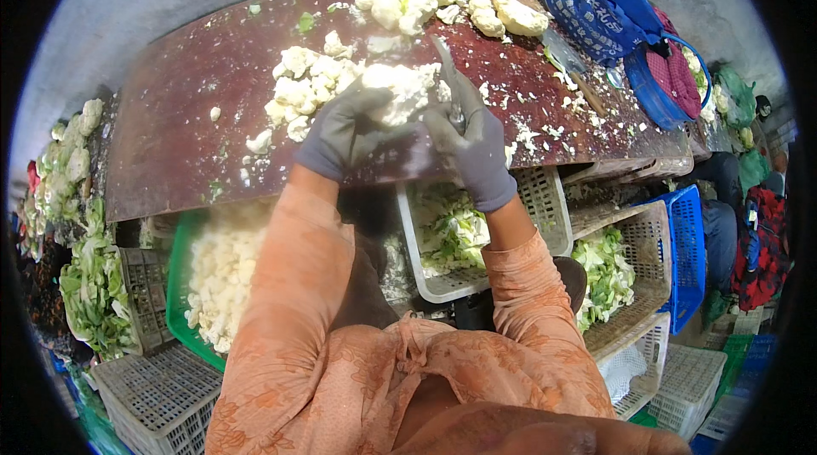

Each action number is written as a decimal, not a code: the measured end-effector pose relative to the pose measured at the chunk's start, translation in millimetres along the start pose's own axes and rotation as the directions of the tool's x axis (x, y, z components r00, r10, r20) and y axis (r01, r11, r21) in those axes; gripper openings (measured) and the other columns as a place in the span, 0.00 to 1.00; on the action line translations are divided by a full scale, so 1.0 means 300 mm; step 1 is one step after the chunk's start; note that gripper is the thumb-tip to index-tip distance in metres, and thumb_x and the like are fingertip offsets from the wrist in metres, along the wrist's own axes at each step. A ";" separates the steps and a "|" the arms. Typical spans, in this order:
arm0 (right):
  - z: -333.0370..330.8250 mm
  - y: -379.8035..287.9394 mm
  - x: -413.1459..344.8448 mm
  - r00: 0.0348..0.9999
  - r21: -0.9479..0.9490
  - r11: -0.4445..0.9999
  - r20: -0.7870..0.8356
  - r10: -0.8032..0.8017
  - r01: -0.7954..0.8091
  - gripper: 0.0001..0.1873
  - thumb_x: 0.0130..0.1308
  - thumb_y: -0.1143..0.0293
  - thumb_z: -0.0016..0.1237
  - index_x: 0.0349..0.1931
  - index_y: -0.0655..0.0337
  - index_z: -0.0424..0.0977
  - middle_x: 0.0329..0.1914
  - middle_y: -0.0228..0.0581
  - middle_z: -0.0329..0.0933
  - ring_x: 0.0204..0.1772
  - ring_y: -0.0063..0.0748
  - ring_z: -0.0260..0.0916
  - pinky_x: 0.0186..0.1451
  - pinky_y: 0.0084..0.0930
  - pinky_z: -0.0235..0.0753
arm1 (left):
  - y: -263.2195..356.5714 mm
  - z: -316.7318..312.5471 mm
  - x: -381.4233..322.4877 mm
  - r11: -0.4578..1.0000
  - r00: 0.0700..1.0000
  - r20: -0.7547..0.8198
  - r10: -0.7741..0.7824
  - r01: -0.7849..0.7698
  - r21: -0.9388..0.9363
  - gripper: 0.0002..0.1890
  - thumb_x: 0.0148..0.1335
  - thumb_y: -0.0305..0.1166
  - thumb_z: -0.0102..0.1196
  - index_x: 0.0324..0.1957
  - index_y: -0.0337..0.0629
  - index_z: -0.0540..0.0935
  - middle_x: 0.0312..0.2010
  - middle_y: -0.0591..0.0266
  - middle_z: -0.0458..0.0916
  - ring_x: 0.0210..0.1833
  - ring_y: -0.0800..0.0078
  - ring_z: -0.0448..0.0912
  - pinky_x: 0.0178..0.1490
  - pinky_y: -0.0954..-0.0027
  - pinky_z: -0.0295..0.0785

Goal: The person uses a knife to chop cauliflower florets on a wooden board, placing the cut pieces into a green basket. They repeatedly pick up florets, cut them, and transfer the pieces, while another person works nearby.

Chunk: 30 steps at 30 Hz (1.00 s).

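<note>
Both my hands wear grey gloves and are raised over a dark red tabletop (185, 104). My left hand (348, 129) is closed around the side of a white cauliflower piece (405, 91). In my right hand (466, 142) is a knife (450, 69), its blade pointing up and away, close to the right side of the cauliflower. Cut florets (300, 88) lie in a pile just left of and beyond my left hand. Larger cauliflower heads (405, 2) rest at the far edge of the table, with further pieces (510, 13) to their right.
A cleaver with a wooden handle (588, 95) lies at the right, near a blue bag (587, 8) and a blue basket (660, 94). Below the table stand a green crate (182, 289) of florets and a white crate (421, 276) of leaf trimmings. A person in red and black (766, 244) is at far right.
</note>
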State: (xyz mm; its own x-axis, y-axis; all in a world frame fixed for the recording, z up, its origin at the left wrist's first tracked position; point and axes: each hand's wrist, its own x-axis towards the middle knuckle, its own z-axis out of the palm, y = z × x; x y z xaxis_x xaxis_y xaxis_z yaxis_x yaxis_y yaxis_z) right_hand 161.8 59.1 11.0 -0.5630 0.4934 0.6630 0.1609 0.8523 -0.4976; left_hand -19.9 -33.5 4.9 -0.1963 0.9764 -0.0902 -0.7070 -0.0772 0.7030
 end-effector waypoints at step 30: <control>-0.207 0.284 -0.198 0.936 -0.708 0.686 0.104 0.337 -0.169 0.41 0.60 0.74 0.51 0.75 0.54 0.52 0.43 0.52 0.79 0.32 0.47 0.77 0.33 0.41 0.78 | -0.112 0.126 -0.075 0.948 0.988 0.123 -0.089 0.046 0.316 0.36 0.60 0.22 0.59 0.70 0.42 0.60 0.40 0.57 0.82 0.38 0.67 0.83 0.42 0.62 0.85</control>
State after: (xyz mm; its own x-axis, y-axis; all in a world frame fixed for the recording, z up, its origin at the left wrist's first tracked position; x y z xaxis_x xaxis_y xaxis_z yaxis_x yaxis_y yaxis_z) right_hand 259.4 113.2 -36.0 -0.5564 0.7313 0.3944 0.7794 0.6239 -0.0573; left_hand 33.8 -45.1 10.1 -0.0476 0.9967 -0.0655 -0.4642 0.0360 0.8850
